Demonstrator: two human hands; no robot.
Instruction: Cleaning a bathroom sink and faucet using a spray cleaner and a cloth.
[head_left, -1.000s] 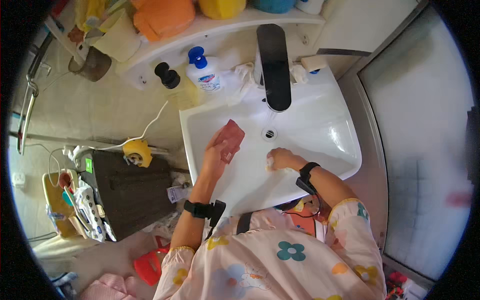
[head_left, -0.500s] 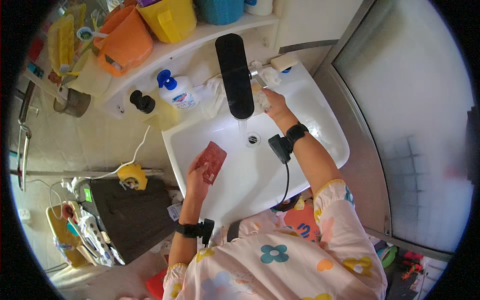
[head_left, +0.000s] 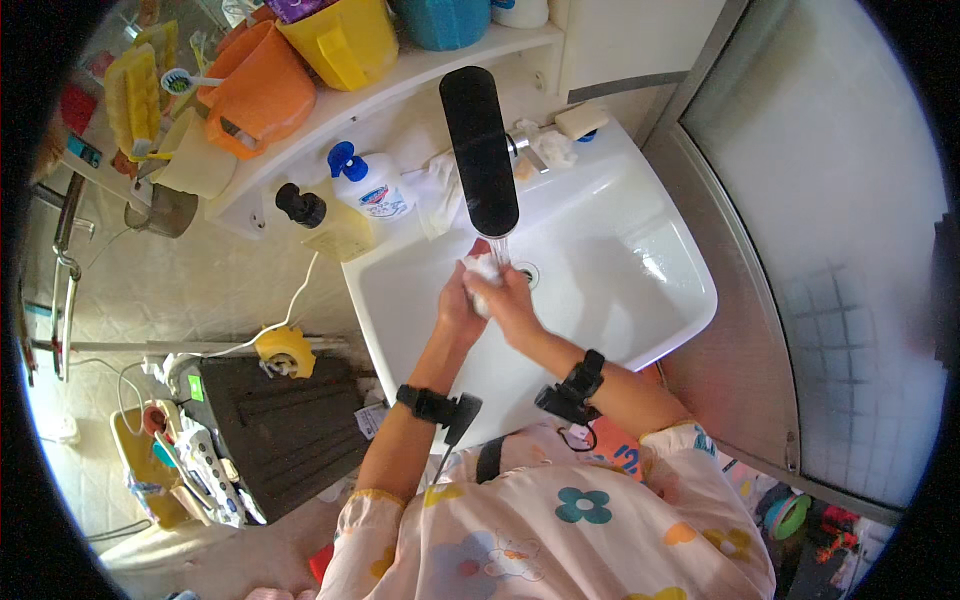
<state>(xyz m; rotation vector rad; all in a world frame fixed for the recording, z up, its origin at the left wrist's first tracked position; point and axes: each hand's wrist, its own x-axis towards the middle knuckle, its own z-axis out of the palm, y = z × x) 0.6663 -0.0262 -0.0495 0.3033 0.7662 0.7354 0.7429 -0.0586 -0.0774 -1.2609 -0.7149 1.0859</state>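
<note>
Both my hands are together under the black faucet, above the white sink. Water runs from its spout down between them. My left hand is closed around a flat red rectangular thing, of which only a small red end shows beyond the fingers. In my right hand is a crumpled white cloth, pressed against the palm side of my left hand. The fingers of both hands overlap, covering most of the red thing. Just right of the hands is the drain.
Behind the sink's left corner stand a white pump bottle and a black-capped bottle. A soap bar lies at the back right. An overhead shelf holds orange, yellow and blue cups. A frosted glass door borders the right side.
My right hand has come forward from behind the faucet with the white cloth. My left hand has moved up and right with the red thing, and the two have met under the water.
</note>
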